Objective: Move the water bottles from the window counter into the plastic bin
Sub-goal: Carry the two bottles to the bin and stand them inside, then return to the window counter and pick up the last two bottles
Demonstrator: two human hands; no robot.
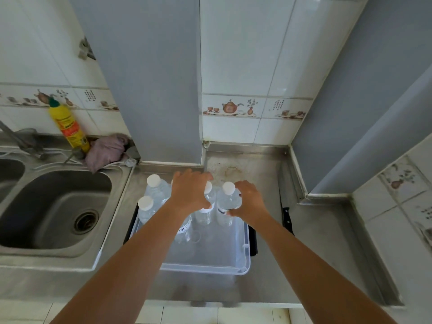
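Far left: steel sink (58, 202), drain visible. Behind it a yellow squeeze bottle (69, 127) with a green cap leans on the tiled wall; a crumpled pinkish cloth (106, 150) lies just beside it.

Centre: clear plastic bin (210, 260) sits on the steel counter (315, 242), just right of the sink. Water bottles stand upright at the bin's far end, white caps up. Two on the left: rear bottle (155, 188), front bottle (145, 208).

Left hand (190, 192) reaches over the middle of the group, fingers curled down around a bottle (208, 202) whose cap shows just past the fingertips; another bottle under the forearm is mostly hidden.

Right hand (249, 202) is wrapped around the rightmost bottle (228, 199), thumb and fingers closed on its shoulder, its base low inside the bin.

Right: a black-handled knife (286, 216) lies on the counter just beside the bin.
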